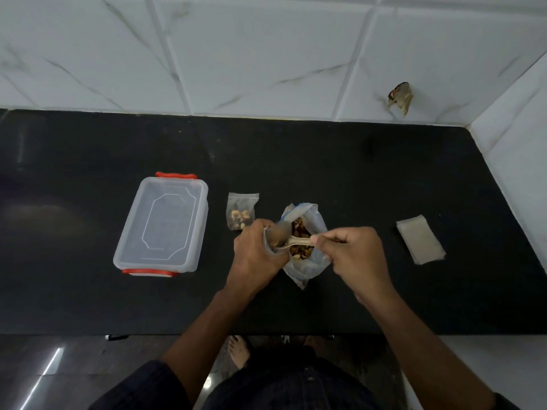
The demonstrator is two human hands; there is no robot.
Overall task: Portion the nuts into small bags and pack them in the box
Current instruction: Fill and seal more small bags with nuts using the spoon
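Note:
A large clear bag of mixed nuts (305, 232) stands open on the black counter. My left hand (254, 253) grips a small clear bag (273, 239) just left of it, mouth held open. My right hand (352, 253) pinches the handle of a pale spoon (294, 241), whose bowl reaches into the small bag's mouth. One filled small bag (241, 213) lies flat behind my left hand. A clear plastic box (162, 224) with red clips and its lid on sits further left.
A stack of empty small bags (420, 242) lies to the right. The black counter (370, 179) ends at a white tiled wall behind and on the right. A scrap of wrapper (401, 97) sticks to the back wall. My feet show below the counter's front edge.

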